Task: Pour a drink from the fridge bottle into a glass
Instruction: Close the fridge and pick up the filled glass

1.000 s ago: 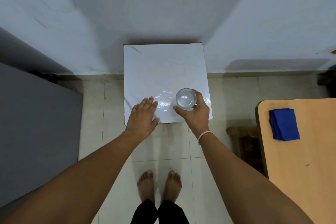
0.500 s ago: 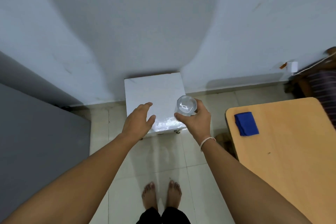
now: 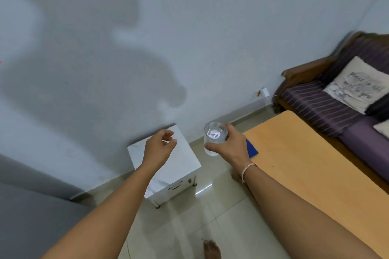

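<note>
My right hand (image 3: pixel 230 147) grips a clear drinking glass (image 3: pixel 214 135) and holds it upright in the air, off the right side of the small white table (image 3: pixel 185 164) and near the wooden table's left edge. My left hand (image 3: pixel 159 149) hovers above the white table with its fingers loosely curled and nothing in them. No bottle is in view.
A large wooden table (image 3: pixel 305 166) stands at the right with a blue cloth (image 3: pixel 251 149) partly hidden behind my right hand. A purple striped sofa (image 3: pixel 328 101) with a white cushion (image 3: pixel 357 84) sits at the far right. A grey surface (image 3: pixel 31 216) fills the lower left. Tiled floor lies below.
My right hand has lifted the glass off the white table and carried it rightward toward the wooden table. The left hand has left the tabletop and curled. The view has swung up and right.
</note>
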